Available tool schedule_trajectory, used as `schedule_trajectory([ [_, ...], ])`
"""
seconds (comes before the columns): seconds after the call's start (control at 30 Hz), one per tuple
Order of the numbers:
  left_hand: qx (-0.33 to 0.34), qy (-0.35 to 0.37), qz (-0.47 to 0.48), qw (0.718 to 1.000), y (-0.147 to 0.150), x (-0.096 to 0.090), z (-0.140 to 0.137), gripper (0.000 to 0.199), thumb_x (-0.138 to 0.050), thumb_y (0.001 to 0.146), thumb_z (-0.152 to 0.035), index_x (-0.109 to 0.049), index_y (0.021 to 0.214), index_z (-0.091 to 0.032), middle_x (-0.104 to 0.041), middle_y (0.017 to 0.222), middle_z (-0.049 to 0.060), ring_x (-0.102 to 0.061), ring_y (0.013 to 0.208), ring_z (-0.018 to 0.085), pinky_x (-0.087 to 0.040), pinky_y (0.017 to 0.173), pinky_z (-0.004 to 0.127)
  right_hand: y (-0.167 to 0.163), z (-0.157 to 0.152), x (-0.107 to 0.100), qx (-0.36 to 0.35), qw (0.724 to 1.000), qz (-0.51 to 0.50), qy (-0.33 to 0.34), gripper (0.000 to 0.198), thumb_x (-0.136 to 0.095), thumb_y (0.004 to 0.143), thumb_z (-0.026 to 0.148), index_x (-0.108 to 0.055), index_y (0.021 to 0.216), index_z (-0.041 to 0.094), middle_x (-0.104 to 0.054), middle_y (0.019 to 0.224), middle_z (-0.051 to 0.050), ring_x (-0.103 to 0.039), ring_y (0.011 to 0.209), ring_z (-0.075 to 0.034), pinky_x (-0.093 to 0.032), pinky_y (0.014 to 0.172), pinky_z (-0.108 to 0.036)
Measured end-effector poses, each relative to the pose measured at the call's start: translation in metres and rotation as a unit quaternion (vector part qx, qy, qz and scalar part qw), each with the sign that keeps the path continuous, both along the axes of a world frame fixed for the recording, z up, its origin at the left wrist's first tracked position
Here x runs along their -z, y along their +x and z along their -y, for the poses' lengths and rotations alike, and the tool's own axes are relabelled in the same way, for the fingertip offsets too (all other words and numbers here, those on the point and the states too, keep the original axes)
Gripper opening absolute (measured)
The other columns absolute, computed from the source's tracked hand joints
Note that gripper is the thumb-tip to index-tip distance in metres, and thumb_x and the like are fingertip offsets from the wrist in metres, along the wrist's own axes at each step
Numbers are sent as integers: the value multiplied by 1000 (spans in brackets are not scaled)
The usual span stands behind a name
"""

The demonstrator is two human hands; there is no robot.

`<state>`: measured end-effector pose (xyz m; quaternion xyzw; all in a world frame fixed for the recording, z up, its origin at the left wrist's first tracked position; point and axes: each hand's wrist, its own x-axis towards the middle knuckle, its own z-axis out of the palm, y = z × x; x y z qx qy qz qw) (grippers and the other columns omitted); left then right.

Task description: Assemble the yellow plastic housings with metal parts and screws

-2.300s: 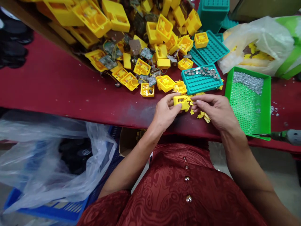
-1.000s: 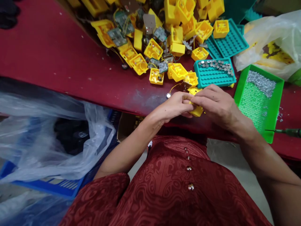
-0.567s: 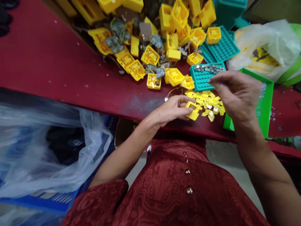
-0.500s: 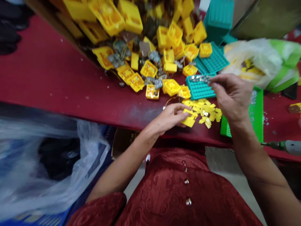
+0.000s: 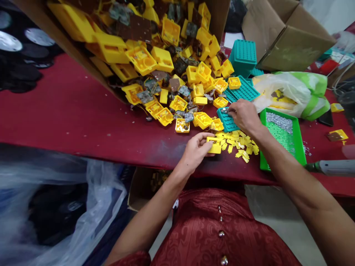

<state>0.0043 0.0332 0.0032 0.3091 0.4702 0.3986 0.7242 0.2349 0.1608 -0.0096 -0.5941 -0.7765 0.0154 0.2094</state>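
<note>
My left hand (image 5: pixel 195 152) is closed around a small yellow plastic case (image 5: pixel 214 145) with a rectangular opening, held just above the table's front edge. My right hand (image 5: pixel 245 115) reaches over a teal ridged tray (image 5: pixel 229 123), thumb and fingertips pinched at its upper end. Small round silver pieces (image 5: pixel 224 110) lie there beside the fingertips. Whatever is between those fingertips is hidden. Below the tray, a loose heap of flat yellow plastic pieces (image 5: pixel 241 143) spreads on the red cloth, just right of the yellow case.
A big carton spills yellow cases (image 5: pixel 141 60) with wires and grey parts onto the table. At right stand a green tray (image 5: pixel 301 147) of small silver pieces and a power screwdriver (image 5: pixel 332 167). Behind are stacked teal trays (image 5: pixel 242 55), a plastic bag (image 5: pixel 302 94) and an open cardboard box (image 5: pixel 294 46).
The camera view has shifted, showing more of the table's back. My right hand has moved from the tray's right edge inward over the silver pieces. My left hand still holds the yellow case.
</note>
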Motion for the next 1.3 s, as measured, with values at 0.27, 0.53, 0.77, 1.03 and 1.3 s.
schedule_trajectory([
  [0.27, -32, 18, 8, 999, 2, 4, 3, 27, -67, 88, -15, -70, 115, -14, -76, 95, 4, -74, 80, 13, -63, 67, 21, 1, 30, -16, -45, 996, -82, 14, 13, -68, 89, 32, -70, 82, 20, -65, 85, -10, -57, 84, -22, -55, 91, -45],
  [0.53, -37, 88, -21, 995, 13, 8, 6, 31, -68, 95, -17, -68, 125, -15, -83, 114, 8, -79, 97, 15, -64, 79, 21, -45, 136, -39, -50, 964, -260, -14, 9, -71, 93, 26, -77, 89, 20, -71, 89, -5, -63, 80, -16, -55, 74, -29],
  [0.77, -19, 137, -11, 990, 25, 6, 13, 37, -73, 90, -14, -64, 126, -14, -80, 133, 14, -78, 122, 21, -65, 102, 31, -50, 145, -21, -22, 925, -379, -22, 12, -71, 91, 24, -76, 82, 18, -70, 82, -2, -63, 77, -13, -52, 71, -27],
  [1.03, -36, 216, -115, 969, 41, 10, 22, 35, -67, 95, -15, -64, 130, -19, -79, 132, 10, -77, 124, 20, -59, 112, 34, -48, 152, -13, 30, 916, -400, -29, 17, -68, 91, 31, -72, 81, 18, -71, 84, -3, -63, 78, -14, -54, 73, -29],
  [1.3, -31, 253, -271, 928, 44, 1, 33, 41, -68, 95, -13, -65, 135, -20, -80, 128, 10, -76, 118, 25, -59, 107, 37, -43, 154, -10, 7, 970, -236, 65, 16, -61, 94, 25, -62, 78, 20, -69, 86, -5, -62, 82, -18, -51, 76, -33],
])
